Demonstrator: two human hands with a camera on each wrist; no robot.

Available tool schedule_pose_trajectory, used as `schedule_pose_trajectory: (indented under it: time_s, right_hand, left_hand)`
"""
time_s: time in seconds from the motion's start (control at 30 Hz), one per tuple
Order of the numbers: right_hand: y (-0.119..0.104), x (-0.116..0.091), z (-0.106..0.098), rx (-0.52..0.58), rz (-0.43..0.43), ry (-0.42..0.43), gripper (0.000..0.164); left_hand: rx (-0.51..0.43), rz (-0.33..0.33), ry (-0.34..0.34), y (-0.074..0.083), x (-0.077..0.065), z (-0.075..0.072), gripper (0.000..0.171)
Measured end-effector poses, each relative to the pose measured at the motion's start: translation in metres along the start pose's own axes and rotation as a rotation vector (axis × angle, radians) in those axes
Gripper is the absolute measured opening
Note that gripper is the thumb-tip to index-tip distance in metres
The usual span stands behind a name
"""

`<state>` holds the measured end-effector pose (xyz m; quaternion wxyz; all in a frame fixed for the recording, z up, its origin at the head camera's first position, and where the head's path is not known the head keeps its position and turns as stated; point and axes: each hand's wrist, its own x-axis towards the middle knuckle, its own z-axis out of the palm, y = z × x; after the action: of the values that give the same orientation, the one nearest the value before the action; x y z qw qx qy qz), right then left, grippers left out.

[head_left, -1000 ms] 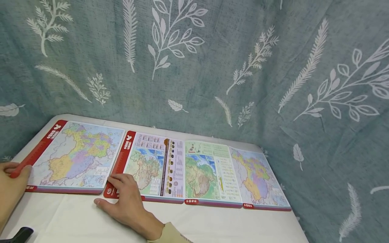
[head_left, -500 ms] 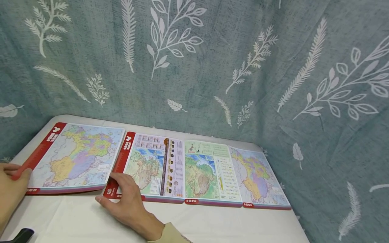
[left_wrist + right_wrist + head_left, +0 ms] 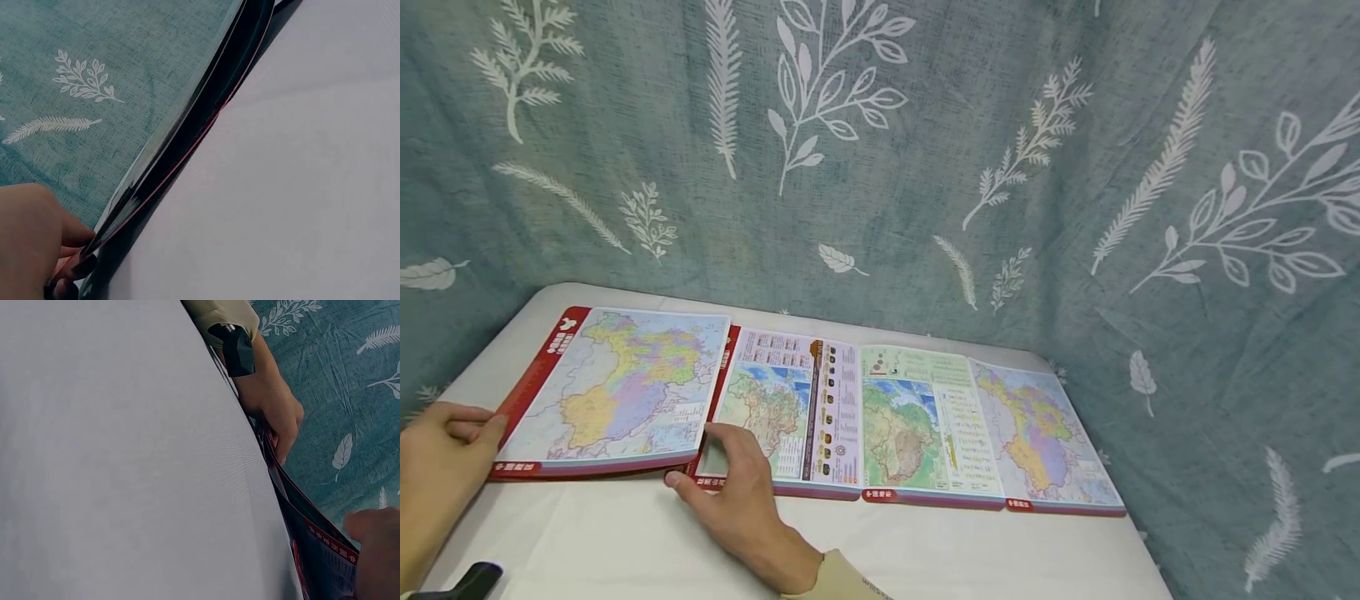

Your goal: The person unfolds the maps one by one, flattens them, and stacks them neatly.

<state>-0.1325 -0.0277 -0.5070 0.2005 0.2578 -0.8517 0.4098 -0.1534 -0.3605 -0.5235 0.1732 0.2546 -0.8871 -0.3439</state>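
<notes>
At the left of the table my left hand (image 3: 452, 454) pinches the red left edge of a laminated map (image 3: 625, 383), layered at its edge. In the left wrist view, its fingers (image 3: 74, 234) grip several thin layers. My right hand (image 3: 737, 487) is at the map's near right corner, thumb at the front edge and index finger at the right edge; its other fingers are hidden. The corner is slightly raised. The map overlaps the red strip of a second map (image 3: 775, 408), a green-brown one with a purple text panel.
Right of these lie a green relief map (image 3: 898, 433) and another coloured map (image 3: 1037, 442) in a row on the white table (image 3: 595, 533). A black object (image 3: 475, 579) is at the lower left. A leaf-patterned curtain (image 3: 895, 167) hangs behind.
The left map has risen slightly at its near edge and slid right, over the second map's red strip. Both hands have moved right with it. The other maps have stayed in place.
</notes>
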Motion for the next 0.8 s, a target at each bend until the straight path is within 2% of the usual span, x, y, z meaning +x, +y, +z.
schedule_pose_trajectory:
  time_s: [0.27, 0.43, 0.57, 0.8]
  right_hand:
    - [0.008, -0.003, -0.006, -0.073, -0.056, 0.041, 0.057]
    - [0.015, -0.007, -0.014, -0.072, -0.035, 0.044, 0.058]
    - [0.018, -0.009, -0.020, -0.068, -0.018, 0.043, 0.059]
    - [0.025, -0.015, -0.031, -0.054, 0.002, 0.034, 0.056]
  left_hand:
    - [0.026, 0.049, -0.020, 0.010, -0.008, -0.005, 0.034]
    - [0.030, 0.161, -0.021, 0.016, -0.015, -0.006, 0.028]
    - [0.020, 0.252, 0.011, 0.019, -0.021, -0.005, 0.024]
    - [-0.008, 0.277, -0.008, 0.027, -0.031, 0.003, 0.026]
